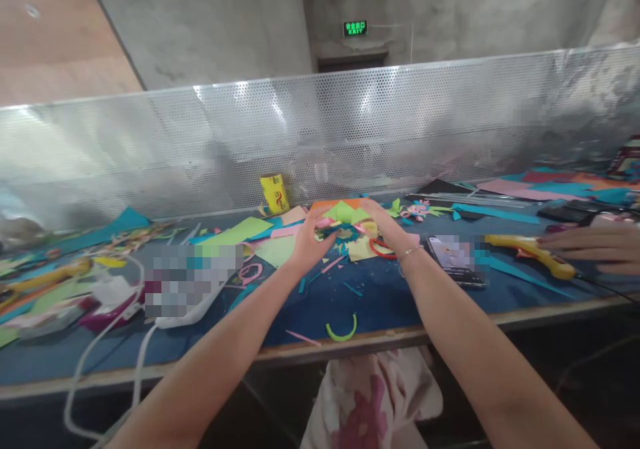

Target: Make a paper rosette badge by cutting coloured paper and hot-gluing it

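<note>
Mid-table, your left hand [309,244] and right hand [384,228] pinch cut paper [344,212], likely light and floppy; grip its edges gently.

Left hand [309,241]: fingers sunk in paper scraps [345,217], grip unreadable. Right hand [386,229]: fingers partly behind same scraps, hold unclear. Both forearms cut by bottom edge. Pixelated patch [193,279] hides thing at left of tabletop [310,312]. Phone [457,259] screen blurred. Other person's hand [597,246] cut by right edge. Tabletop runs off both sides.
</note>
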Motion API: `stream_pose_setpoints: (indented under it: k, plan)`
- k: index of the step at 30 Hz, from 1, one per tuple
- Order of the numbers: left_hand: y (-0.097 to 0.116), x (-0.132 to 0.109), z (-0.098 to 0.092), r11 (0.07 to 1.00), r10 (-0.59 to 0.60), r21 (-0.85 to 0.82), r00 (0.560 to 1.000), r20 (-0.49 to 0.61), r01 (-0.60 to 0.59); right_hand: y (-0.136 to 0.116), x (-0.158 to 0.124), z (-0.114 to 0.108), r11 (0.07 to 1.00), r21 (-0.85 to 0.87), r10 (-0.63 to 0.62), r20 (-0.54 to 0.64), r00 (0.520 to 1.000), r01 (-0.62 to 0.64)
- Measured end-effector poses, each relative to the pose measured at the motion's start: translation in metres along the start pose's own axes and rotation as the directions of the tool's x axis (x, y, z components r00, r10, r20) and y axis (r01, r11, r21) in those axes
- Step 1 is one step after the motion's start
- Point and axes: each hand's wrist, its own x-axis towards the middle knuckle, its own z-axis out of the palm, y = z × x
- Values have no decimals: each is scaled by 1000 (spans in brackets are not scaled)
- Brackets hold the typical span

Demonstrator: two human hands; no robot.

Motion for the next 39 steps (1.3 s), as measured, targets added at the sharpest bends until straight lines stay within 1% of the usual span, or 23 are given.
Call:
stream_pose_setpoints:
  k: [2,3,5,7,9,11,13,15,17,19,23,25,27,29,33,36,39]
  plan:
    - [1,4,-1,973,-140,-187,990,-13,135,-8,-1,-3,985,152,79,25,997,-82]
    - [1,6,-1,938,-208,-284,978,-2,199,-12,-2,-3,964,233,116,59,992,-126]
    - [1,9,-1,841,-337,-444,942,16,309,-21,-6,-4,911,356,162,151,975,-207]
    - [1,11,-1,737,-448,-560,894,12,378,-27,-10,-2,866,424,175,238,955,-264]
    - [1,12,0,636,-542,-649,840,10,418,-30,-14,1,850,440,172,289,942,-290]
    - [2,13,0,537,-616,-718,787,24,443,-30,-18,5,869,406,167,297,940,-283]
    - [2,13,1,464,-670,-761,742,34,454,-27,-21,11,894,370,144,298,944,-253]
    - [1,13,3,421,-705,-789,709,26,447,-23,-23,17,898,380,88,340,936,-222]
    - [-2,11,5,412,-726,-801,688,0,435,-20,-24,22,890,401,48,389,920,-216]
    - [-5,10,7,433,-736,-790,677,-30,435,-16,-24,25,891,392,54,407,912,-228]
    - [-8,7,9,491,-723,-744,688,-58,453,-13,-23,30,896,372,120,319,940,-241]
    - [-6,7,8,479,-721,-752,691,-43,453,-13,-23,31,896,379,122,291,949,-232]
    - [-4,9,7,445,-725,-772,689,-14,453,-12,-22,32,903,372,108,293,950,-217]
    - [-2,11,5,419,-725,-790,688,5,447,-12,-22,33,919,338,106,282,953,-202]
    - [1,15,0,395,-723,-813,691,12,427,-12,-22,32,949,268,102,236,966,-166]
    - [1,15,-2,402,-711,-807,703,23,433,-12,-22,31,961,226,105,223,969,-156]
    - [2,14,-3,418,-707,-792,707,25,446,-10,-21,32,964,212,111,234,966,-162]
